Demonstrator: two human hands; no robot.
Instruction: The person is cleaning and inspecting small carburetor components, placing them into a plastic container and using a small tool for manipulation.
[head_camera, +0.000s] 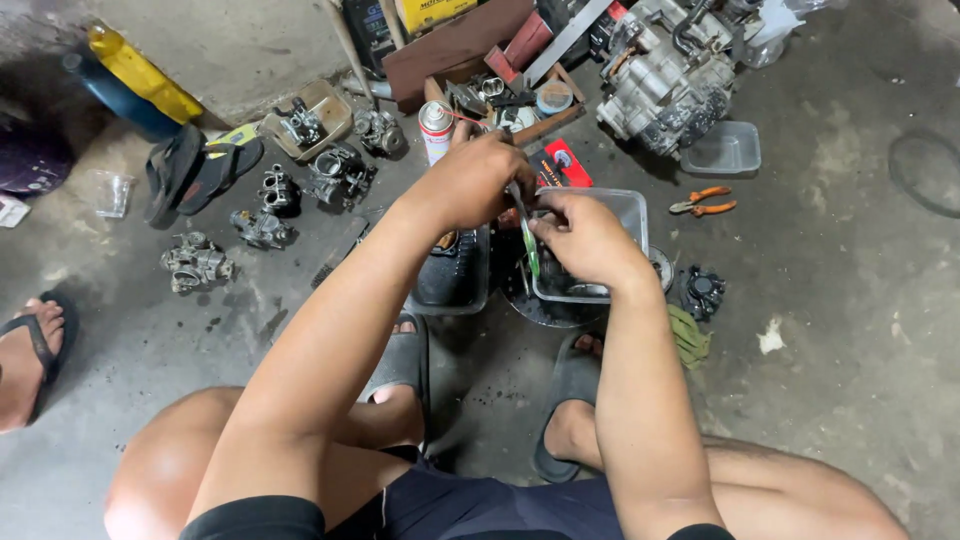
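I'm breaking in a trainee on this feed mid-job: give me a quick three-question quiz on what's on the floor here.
1. True or false: both hands meet over the clear plastic tub.
2. Which tool lies on the floor right of that tub? A) hammer B) orange-handled pliers C) saw
3. What stands just beyond the left hand?

Key:
1. True; the right hand is there too, with a thin green tool between them.
2. B
3. A spray can.

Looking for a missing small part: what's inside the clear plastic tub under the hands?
The clear rectangular plastic tub shows only dark, indistinct contents near its front wall. The right hand and left hand, holding a thin green-handled tool, cover the rest.
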